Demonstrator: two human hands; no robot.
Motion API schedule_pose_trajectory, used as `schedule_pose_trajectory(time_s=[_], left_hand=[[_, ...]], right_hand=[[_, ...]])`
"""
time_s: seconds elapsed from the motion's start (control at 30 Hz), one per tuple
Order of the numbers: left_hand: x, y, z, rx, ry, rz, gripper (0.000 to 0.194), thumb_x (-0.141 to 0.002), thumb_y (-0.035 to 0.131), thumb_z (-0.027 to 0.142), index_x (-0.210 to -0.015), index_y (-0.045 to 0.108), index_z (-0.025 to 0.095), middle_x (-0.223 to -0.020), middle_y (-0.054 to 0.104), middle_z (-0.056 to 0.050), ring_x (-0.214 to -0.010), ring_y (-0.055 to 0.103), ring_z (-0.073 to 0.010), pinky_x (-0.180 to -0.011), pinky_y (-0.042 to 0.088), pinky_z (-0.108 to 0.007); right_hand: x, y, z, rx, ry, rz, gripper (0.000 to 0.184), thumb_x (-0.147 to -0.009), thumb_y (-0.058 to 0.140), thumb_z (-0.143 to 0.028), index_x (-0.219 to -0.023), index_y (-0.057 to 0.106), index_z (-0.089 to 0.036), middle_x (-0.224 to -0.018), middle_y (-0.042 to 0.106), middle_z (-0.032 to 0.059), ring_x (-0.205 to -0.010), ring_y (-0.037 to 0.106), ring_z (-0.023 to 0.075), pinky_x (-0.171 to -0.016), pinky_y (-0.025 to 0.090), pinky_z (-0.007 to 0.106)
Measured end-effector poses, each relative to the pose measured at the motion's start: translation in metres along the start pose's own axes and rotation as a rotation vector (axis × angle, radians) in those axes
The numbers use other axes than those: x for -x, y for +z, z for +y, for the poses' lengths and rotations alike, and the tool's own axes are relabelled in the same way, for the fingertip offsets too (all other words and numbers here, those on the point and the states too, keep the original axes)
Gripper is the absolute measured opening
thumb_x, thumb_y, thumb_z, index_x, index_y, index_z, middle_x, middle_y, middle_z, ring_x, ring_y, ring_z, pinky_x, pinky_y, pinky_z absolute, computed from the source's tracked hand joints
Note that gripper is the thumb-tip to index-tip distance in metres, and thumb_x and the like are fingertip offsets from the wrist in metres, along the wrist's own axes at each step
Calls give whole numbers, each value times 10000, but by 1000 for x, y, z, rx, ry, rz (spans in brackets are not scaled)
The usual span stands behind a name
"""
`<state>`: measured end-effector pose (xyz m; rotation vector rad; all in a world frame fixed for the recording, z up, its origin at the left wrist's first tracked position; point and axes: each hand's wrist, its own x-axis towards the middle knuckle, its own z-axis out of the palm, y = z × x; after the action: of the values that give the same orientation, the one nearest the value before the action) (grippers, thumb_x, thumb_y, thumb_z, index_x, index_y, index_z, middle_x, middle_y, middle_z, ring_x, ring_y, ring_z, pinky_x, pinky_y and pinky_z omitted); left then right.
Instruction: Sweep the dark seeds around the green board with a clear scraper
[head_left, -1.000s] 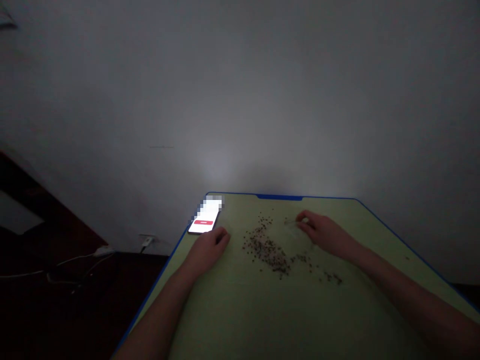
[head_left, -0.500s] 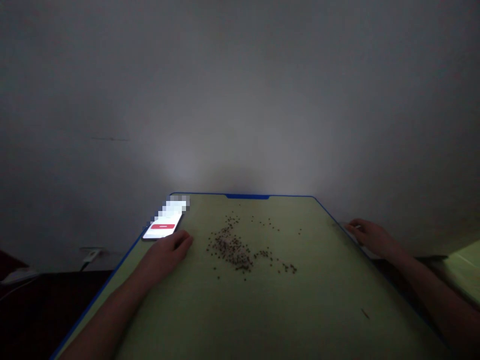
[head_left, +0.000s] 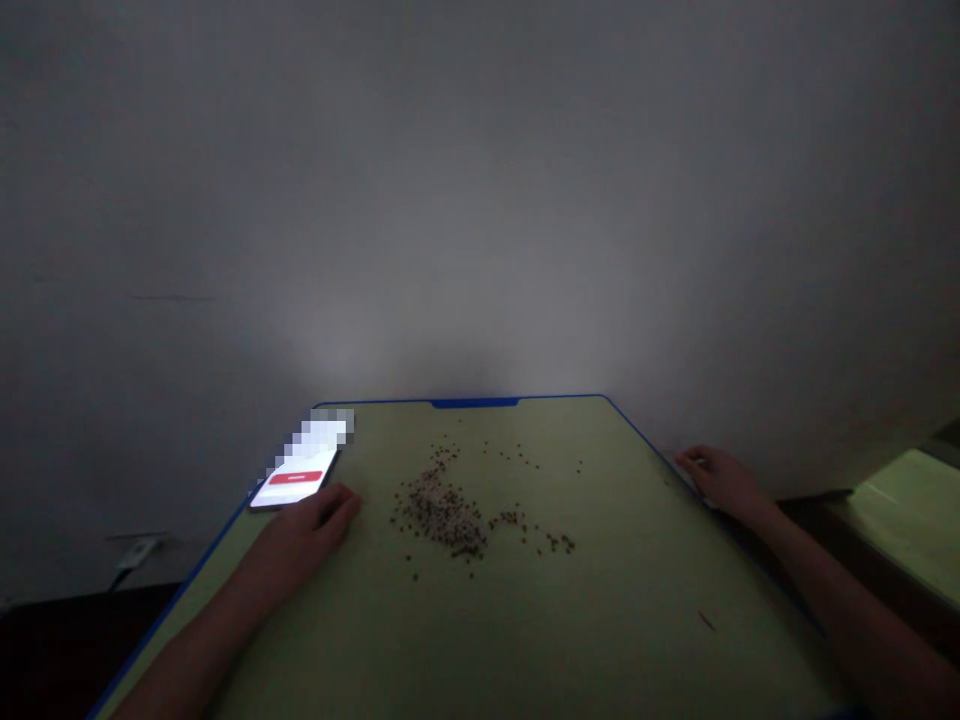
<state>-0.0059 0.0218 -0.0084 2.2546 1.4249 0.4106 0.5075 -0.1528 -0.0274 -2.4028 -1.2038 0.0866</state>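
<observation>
My left hand [head_left: 311, 525] rests on the green tabletop [head_left: 525, 630], fingers curled in and closed, with nothing visible in them. Just beyond it a phone [head_left: 300, 470] lies with its screen lit, showing a red bar. Right of that hand, a heap of small brown grains [head_left: 446, 515] spreads over the table, with several loose ones trailing rightward. At the table's right edge, my right hand [head_left: 716, 482] has its fingers closed around something pale and thin. Most of that thing is hidden by the hand and the dimness, so its kind is unclear.
A blue rim [head_left: 476, 403] borders the table, which stands close to a grey wall [head_left: 480, 200]. A small dark sliver [head_left: 706, 621] lies at the front right. A plug with a cable [head_left: 135, 555] is low at left. Another pale green surface [head_left: 911, 515] stands at far right.
The whole view has swung somewhat to the right, so table, phone and grains appear farther left and slightly lower. Both hands keep about the same places relative to the table.
</observation>
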Motion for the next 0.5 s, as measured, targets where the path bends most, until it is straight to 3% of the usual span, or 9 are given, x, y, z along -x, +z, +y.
schedule_pose_trajectory(time_s=[0.17, 0.3, 0.5], left_hand=[[2, -1, 3, -30, 4, 13, 381, -823, 321, 499, -690, 508, 194, -637, 562, 4, -633, 541, -178, -567, 342, -264], [3, -1, 4, -19, -4, 24, 370, -817, 323, 482, -675, 509, 195, -620, 551, 12, -623, 536, -172, -558, 337, -257], [5, 0, 5, 12, 18, 27, 361, -821, 329, 475, -693, 516, 195, -641, 562, 9, -631, 533, -170, -573, 342, -262]], right_hand=[[5, 19, -20, 61, -3, -11, 341, -815, 433, -409, -863, 653, -153, -846, 699, 126, -768, 645, 247, -665, 464, 318], [2, 39, -53, 99, -47, -18, 342, -845, 411, -357, -991, 644, -154, -949, 688, 128, -870, 634, 239, -743, 451, 313], [-4, 60, -108, 165, -72, -27, 368, -860, 384, -362, -1018, 638, -149, -970, 680, 147, -917, 621, 261, -750, 438, 336]])
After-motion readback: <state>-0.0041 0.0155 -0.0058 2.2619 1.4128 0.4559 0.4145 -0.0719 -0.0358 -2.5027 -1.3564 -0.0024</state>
